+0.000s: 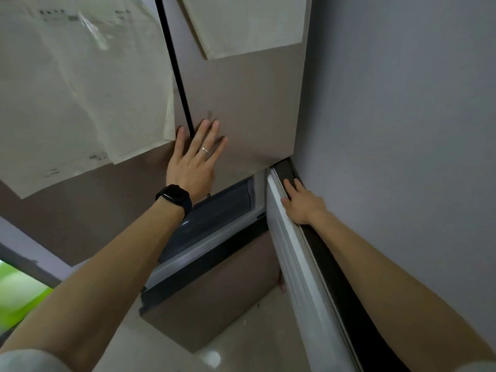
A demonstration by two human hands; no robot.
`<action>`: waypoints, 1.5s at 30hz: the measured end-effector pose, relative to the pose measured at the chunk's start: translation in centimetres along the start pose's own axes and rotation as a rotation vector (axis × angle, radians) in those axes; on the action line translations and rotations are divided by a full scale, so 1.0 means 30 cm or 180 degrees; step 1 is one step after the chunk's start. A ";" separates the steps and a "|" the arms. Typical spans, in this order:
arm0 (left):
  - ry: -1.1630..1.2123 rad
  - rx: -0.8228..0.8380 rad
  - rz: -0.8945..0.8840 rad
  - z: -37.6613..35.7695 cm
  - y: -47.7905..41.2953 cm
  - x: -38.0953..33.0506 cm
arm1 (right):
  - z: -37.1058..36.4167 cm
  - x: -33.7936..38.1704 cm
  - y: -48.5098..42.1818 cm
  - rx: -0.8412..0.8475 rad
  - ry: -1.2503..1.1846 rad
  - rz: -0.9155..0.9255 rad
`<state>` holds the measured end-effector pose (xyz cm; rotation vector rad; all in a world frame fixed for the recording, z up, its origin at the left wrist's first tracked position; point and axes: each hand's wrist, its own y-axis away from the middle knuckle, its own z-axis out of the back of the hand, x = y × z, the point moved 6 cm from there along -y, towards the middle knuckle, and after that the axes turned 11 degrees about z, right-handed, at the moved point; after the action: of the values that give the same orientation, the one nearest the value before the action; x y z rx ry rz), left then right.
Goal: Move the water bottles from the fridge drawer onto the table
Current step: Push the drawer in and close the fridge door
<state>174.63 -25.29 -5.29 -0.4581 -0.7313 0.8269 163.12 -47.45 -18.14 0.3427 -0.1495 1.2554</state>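
I face a taupe fridge (241, 103). My left hand (196, 159) lies flat, fingers spread, on the upper doors across the dark gap between them; it wears a ring and a black watch. My right hand (300, 202) grips the top edge of a lower door (300, 264) that is swung open toward me, fingers curled over its dark rim. Behind it a dark grey fridge drawer (212, 218) shows with its white frame. No water bottles are visible, and no table is in view.
A grey wall (402, 130) stands close on the right of the open door. Paper sheets (80, 89) hang on the upper fridge doors. Glossy beige floor (241, 345) lies below. A green surface (21, 294) shows at the lower left.
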 end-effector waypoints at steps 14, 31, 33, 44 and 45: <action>-0.0083 -0.0430 0.0353 0.071 0.339 0.355 | -0.235 0.319 0.096 -0.1211 -0.1628 -0.0417; -0.0407 -0.0388 0.0458 0.005 0.391 0.462 | -0.605 0.717 0.121 -0.1473 -0.2828 0.0134; -0.0439 -0.0481 0.0448 0.009 0.392 0.460 | -0.610 0.747 0.079 -0.1472 -0.2854 0.0048; -0.0722 -0.0669 0.0318 -0.023 0.390 0.467 | -0.646 0.842 -0.093 -0.1190 -0.2832 0.0000; -0.0710 -0.0667 0.0332 -0.022 0.389 0.465 | -0.649 0.842 -0.097 -0.1194 -0.2819 0.0009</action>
<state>175.76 -7.23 -7.42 -0.6015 -1.0132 0.9124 172.19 -18.91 -29.45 0.5494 -1.1240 0.9757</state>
